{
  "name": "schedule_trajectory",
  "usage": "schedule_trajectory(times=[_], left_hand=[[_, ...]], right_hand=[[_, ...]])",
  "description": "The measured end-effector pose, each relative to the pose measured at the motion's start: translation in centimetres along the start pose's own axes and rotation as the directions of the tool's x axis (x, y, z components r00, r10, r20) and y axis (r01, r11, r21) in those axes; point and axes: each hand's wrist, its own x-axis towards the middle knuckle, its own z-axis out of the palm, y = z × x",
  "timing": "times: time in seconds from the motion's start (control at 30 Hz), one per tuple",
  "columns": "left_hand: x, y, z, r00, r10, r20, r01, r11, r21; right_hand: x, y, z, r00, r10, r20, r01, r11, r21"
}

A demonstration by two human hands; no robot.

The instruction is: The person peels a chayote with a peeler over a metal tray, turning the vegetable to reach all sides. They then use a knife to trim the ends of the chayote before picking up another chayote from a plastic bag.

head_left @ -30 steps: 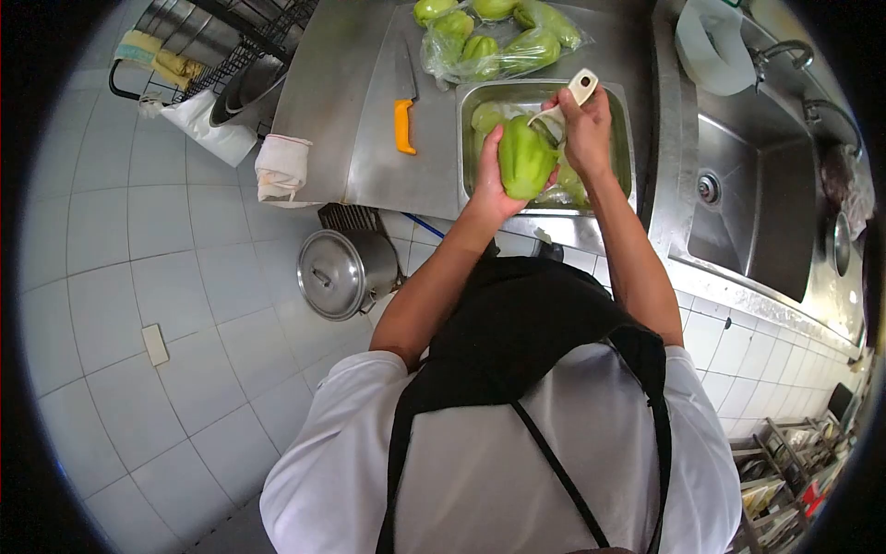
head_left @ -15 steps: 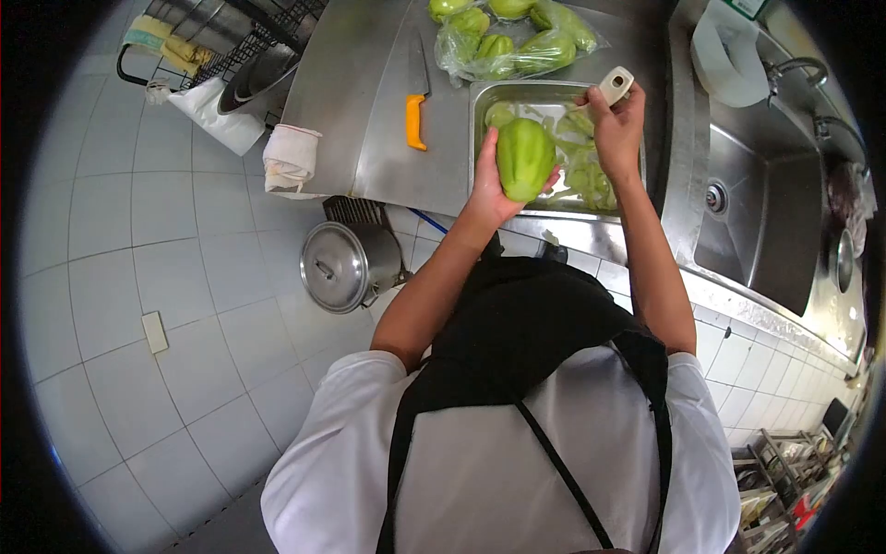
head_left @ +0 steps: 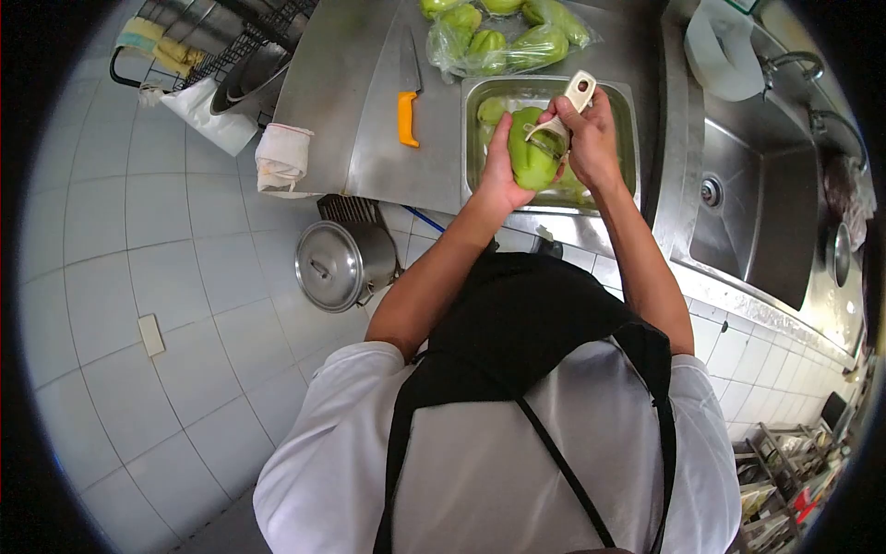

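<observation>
A green chayote (head_left: 532, 168) rests in my left hand (head_left: 500, 175), whose fingers wrap its left side and underside. My right hand (head_left: 595, 140) grips a cream-handled peeler (head_left: 580, 90), with its blade end against the upper right of the chayote. Both hands are over a rectangular metal tray (head_left: 472, 138). Inside the tray lie green peelings and a pale green piece (head_left: 492, 111), partly hidden by the hands and the chayote.
A knife with an orange handle (head_left: 407, 120) lies left of the tray on the steel counter (head_left: 355, 102). Behind the tray sits a plastic bag of chayotes (head_left: 503, 51). To the right is a sink (head_left: 748, 198); a lidded pot (head_left: 330, 266) stands on the floor, and a folded cloth (head_left: 283, 155) hangs at the counter's edge.
My right hand has moved left and brought the peeler down onto the chayote. In my left hand the chayote has turned slightly and shifted a little.
</observation>
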Motion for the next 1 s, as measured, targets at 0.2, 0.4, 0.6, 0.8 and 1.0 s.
schedule_trajectory(times=[0.2,0.4,0.6,0.8,1.0], left_hand=[[-0.5,-0.5,-0.9,0.997,-0.027,-0.067,0.022,0.996,-0.082],[-2.4,-0.9,-1.5,0.997,-0.056,0.059,0.062,0.994,-0.095],[-2.8,0.3,-0.6,1.0,0.005,-0.014,-0.006,0.996,-0.092],[-1.4,1.0,-1.4,0.999,0.039,0.036,-0.036,0.995,-0.098],[-0.6,0.8,-0.2,1.0,0.023,0.011,-0.022,0.999,-0.041]], right_hand=[[0.7,1.3,-0.1,0.998,-0.058,-0.021,0.056,0.996,-0.076],[4.6,6.3,-5.1,0.975,-0.198,-0.103,0.158,0.938,-0.308],[4.8,3.9,-6.3,0.915,-0.4,-0.045,0.208,0.566,-0.798],[0.6,-1.7,0.3,1.0,-0.009,-0.01,0.009,0.998,-0.069],[-1.3,-1.2,1.5,0.998,0.056,0.022,-0.056,0.998,0.023]])
